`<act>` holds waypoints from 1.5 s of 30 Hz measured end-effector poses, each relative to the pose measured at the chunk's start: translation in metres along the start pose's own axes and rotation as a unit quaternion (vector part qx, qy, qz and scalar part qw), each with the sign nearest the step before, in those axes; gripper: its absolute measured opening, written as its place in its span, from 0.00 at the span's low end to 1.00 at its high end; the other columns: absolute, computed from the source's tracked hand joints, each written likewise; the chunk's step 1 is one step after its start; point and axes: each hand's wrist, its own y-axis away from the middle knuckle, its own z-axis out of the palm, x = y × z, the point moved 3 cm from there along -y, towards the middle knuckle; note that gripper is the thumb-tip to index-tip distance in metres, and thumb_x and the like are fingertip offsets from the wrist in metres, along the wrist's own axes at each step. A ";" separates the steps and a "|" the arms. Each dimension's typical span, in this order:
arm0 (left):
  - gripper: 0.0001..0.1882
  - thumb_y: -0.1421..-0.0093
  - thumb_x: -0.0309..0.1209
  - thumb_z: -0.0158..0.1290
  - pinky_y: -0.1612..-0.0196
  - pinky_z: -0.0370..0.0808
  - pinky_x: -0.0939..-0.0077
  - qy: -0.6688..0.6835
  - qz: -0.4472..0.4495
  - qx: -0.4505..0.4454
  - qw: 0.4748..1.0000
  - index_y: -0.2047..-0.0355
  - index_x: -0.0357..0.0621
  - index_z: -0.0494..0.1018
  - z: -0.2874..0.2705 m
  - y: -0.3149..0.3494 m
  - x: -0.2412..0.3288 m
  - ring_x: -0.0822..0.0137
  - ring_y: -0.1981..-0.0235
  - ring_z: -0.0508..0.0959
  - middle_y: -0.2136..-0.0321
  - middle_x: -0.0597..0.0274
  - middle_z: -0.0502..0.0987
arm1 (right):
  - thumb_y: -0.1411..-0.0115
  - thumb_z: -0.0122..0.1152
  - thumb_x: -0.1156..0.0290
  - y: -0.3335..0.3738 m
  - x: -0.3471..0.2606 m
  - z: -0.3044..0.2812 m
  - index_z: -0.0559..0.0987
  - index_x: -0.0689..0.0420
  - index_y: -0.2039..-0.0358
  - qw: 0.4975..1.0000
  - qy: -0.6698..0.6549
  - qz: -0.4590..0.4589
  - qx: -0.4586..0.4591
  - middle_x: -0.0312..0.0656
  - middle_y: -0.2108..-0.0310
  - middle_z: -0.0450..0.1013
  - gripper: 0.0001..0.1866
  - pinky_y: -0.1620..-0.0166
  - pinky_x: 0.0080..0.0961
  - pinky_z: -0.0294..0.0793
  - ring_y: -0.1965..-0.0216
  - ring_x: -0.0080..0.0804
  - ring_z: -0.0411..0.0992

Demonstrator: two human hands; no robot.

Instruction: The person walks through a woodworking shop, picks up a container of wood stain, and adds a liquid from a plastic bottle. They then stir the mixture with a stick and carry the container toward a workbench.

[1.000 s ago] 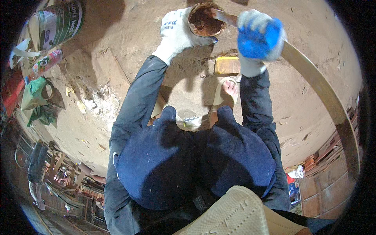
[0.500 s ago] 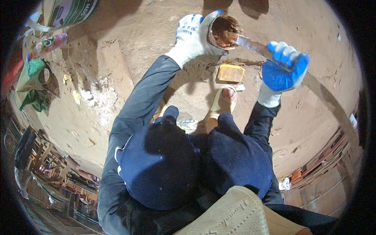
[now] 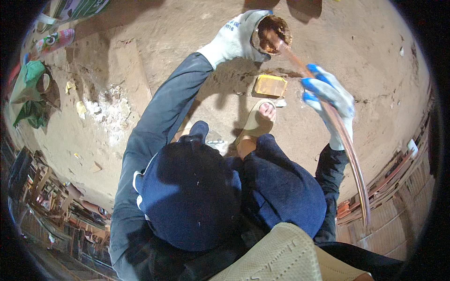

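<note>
A white glove with blue patches covers my left hand (image 3: 239,40), which is closed around the side of a round, open-ended container (image 3: 284,29). Rough brown matter coats the container's inside, and its mouth faces toward me. My right hand (image 3: 333,96), in a matching glove, grips a long, narrow, brownish strip (image 3: 348,145). One end of the strip reaches into the container's mouth; the other runs back past my right forearm. Whether it is metal or wood I cannot tell. Below the container, a small yellow block-like box (image 3: 271,86) lies on the ground.
My sandalled foot (image 3: 262,114) is just below the yellow box. On the left lie a pink can (image 3: 55,41), a green bag (image 3: 29,89) and a white powdery patch (image 3: 112,110). Stacked wood pieces (image 3: 47,187) line the lower left. Boards (image 3: 389,220) are at the lower right.
The strip has gone deeper into the container and its outer end has swung down toward me. My right hand has turned and shifted slightly left and nearer. My left hand still holds the container.
</note>
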 end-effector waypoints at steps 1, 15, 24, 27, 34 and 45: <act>0.50 0.68 0.48 0.73 0.41 0.68 0.63 -0.012 0.007 -0.006 1.000 0.44 0.47 0.65 -0.003 -0.003 0.004 0.51 0.47 0.71 0.49 0.51 0.70 | 0.55 0.75 0.64 -0.005 0.002 0.005 0.82 0.58 0.61 1.000 -0.001 0.014 -0.027 0.51 0.53 0.75 0.21 0.52 0.28 0.75 0.51 0.40 0.74; 0.48 0.69 0.47 0.71 0.43 0.68 0.61 -0.040 0.015 -0.023 0.999 0.46 0.46 0.66 0.000 -0.002 0.005 0.50 0.47 0.71 0.49 0.50 0.70 | 0.55 0.71 0.75 -0.009 -0.015 0.002 0.85 0.53 0.68 0.997 -0.007 -0.044 0.069 0.45 0.65 0.79 0.11 0.59 0.24 0.78 0.61 0.34 0.79; 0.47 0.70 0.46 0.72 0.45 0.71 0.62 -0.059 0.012 0.025 0.998 0.47 0.45 0.66 -0.003 0.000 0.013 0.49 0.51 0.73 0.53 0.49 0.72 | 0.53 0.70 0.73 -0.010 -0.017 0.004 0.84 0.55 0.67 0.995 0.034 -0.050 0.075 0.45 0.63 0.79 0.10 0.59 0.24 0.78 0.62 0.35 0.79; 0.49 0.70 0.45 0.73 0.43 0.69 0.61 -0.045 0.005 -0.016 0.999 0.46 0.47 0.65 0.003 0.001 0.010 0.50 0.48 0.71 0.50 0.51 0.70 | 0.52 0.69 0.74 -0.004 -0.016 -0.001 0.84 0.56 0.67 0.991 0.016 -0.052 0.119 0.45 0.63 0.80 0.09 0.59 0.25 0.78 0.62 0.34 0.79; 0.51 0.70 0.44 0.74 0.43 0.69 0.62 -0.052 0.009 -0.032 0.998 0.44 0.49 0.64 0.002 0.001 0.014 0.50 0.48 0.71 0.49 0.51 0.69 | 0.47 0.64 0.72 -0.013 -0.013 0.006 0.84 0.60 0.69 0.999 0.006 0.028 0.046 0.45 0.65 0.80 0.06 0.61 0.25 0.78 0.64 0.31 0.79; 0.38 0.60 0.41 0.67 0.50 0.72 0.58 0.012 -0.013 -0.025 1.000 0.50 0.41 0.67 -0.010 -0.008 0.031 0.45 0.54 0.73 0.56 0.46 0.72 | 0.55 0.71 0.72 0.010 0.003 -0.007 0.84 0.56 0.68 0.999 -0.012 -0.036 -0.007 0.46 0.60 0.79 0.11 0.56 0.30 0.77 0.58 0.38 0.78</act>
